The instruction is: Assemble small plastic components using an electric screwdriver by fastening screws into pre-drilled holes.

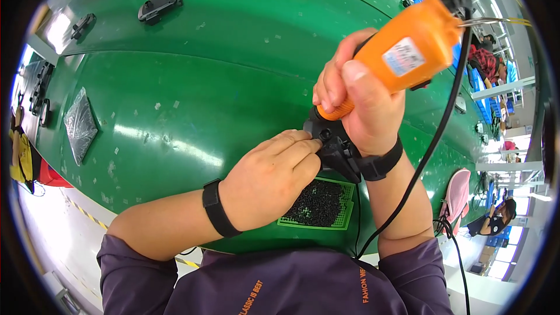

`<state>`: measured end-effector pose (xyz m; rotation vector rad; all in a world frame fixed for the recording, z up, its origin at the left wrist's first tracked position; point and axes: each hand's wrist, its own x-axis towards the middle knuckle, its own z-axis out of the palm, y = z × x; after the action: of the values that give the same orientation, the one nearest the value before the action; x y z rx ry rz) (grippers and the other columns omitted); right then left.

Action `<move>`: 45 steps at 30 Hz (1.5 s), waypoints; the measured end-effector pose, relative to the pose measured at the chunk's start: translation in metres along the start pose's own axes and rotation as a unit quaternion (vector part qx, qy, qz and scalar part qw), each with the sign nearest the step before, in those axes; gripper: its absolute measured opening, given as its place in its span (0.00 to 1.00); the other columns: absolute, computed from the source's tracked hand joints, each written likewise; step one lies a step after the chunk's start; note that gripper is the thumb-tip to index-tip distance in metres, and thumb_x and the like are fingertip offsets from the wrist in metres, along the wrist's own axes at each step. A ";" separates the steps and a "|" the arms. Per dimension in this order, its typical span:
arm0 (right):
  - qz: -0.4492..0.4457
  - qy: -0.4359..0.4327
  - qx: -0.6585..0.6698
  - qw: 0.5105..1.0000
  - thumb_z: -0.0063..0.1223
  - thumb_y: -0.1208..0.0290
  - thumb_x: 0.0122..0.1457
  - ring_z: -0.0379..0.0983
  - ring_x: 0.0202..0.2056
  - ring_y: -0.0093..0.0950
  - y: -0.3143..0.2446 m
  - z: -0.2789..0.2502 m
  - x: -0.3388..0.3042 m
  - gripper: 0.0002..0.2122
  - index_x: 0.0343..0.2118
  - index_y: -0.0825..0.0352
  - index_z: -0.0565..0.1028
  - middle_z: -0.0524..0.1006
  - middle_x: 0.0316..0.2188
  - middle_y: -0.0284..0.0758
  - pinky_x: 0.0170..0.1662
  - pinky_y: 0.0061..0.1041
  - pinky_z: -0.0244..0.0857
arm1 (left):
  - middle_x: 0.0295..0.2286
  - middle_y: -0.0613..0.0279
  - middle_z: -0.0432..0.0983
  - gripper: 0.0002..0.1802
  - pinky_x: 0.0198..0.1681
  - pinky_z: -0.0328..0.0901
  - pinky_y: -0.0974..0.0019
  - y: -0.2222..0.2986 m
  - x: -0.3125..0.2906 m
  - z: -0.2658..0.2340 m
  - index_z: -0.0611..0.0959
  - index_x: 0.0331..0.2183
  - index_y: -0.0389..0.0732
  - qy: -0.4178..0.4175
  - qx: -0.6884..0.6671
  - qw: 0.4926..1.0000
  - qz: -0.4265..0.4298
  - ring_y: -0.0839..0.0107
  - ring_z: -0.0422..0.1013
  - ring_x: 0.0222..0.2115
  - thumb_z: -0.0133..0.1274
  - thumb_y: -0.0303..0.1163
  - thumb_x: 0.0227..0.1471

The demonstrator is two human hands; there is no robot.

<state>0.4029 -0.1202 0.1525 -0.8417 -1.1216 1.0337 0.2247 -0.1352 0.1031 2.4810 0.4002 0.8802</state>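
The right hand (364, 111) grips the orange power screwdriver (402, 52) tight, and the left hand (271, 178) pinches the small black part (333, 147) just above the green surface (192, 93). If the tip slips, it could poke the left fingers (300, 147). The part could also twist away if held too loosely.

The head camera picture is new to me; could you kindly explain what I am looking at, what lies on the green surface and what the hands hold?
This view comes from a fisheye camera worn on a person's head, looking down, so straight edges bend. The right hand grips an orange electric screwdriver with a black cable, tip down on a black plastic part. The left hand steadies that part. Below it, on the green conveyor belt, lies a green tray of small black screws. Further off lie a similar black part and a grey bag.
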 end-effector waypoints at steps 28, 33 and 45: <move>-0.169 0.069 0.063 0.981 0.67 0.60 0.52 0.68 0.16 0.29 -0.088 -0.037 -0.094 0.22 0.43 0.67 0.70 0.69 0.14 0.32 0.24 0.32 0.69 | 0.34 0.54 0.83 0.05 0.39 0.73 0.61 0.018 0.045 -0.009 0.85 0.33 0.36 -0.025 -0.174 0.980 -0.093 0.58 0.79 0.34 0.63 0.23 0.50; -0.159 0.077 0.096 0.980 0.70 0.61 0.49 0.69 0.16 0.29 -0.092 -0.039 -0.098 0.23 0.41 0.67 0.71 0.70 0.14 0.32 0.25 0.32 0.69 | 0.34 0.55 0.83 0.06 0.39 0.73 0.61 0.022 0.057 0.010 0.85 0.33 0.37 -0.035 -0.182 0.982 -0.026 0.58 0.79 0.34 0.64 0.22 0.49; -0.161 0.060 0.069 0.983 0.66 0.59 0.54 0.68 0.16 0.27 -0.090 -0.034 -0.095 0.21 0.43 0.64 0.67 0.69 0.14 0.31 0.25 0.31 0.70 | 0.31 0.57 0.80 0.10 0.37 0.72 0.60 0.018 0.054 0.018 0.84 0.32 0.37 -0.009 -0.167 0.986 0.015 0.59 0.77 0.32 0.66 0.20 0.43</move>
<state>0.4456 -0.2391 0.1990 -0.5805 -1.0300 0.7699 0.2787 -0.1339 0.1279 2.1883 0.1901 0.8575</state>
